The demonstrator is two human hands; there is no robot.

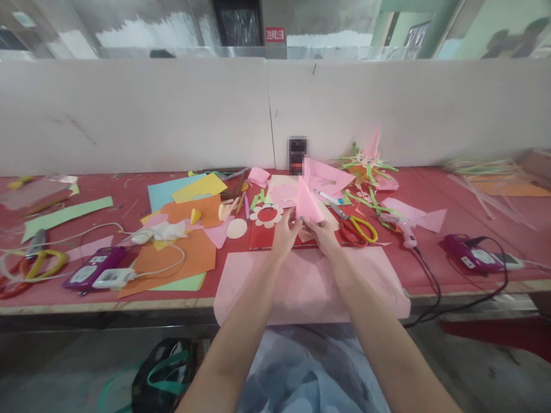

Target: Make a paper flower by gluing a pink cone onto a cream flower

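Note:
Both my hands are raised over the middle of the red table (pixel 430 269). My left hand (pixel 284 235) and my right hand (pixel 323 235) are closed together on a pink paper cone (pixel 306 202) that points upward, fingers pinching its lower edge. Under my wrists lies a large pink paper sheet (pixel 301 287) that hangs over the table's front edge. Just behind my left hand lies a white paper flower with a red centre (pixel 267 215) on a red sheet (pixel 262 236).
Yellow-handled scissors (pixel 357 226) lie right of my hands, then a pink glue gun (pixel 400 226) and a purple device with a black cable (pixel 467 252). Coloured paper scraps, a white charger (pixel 112 277) and more scissors (pixel 30 264) fill the left side. A white partition (pixel 172 115) closes the back.

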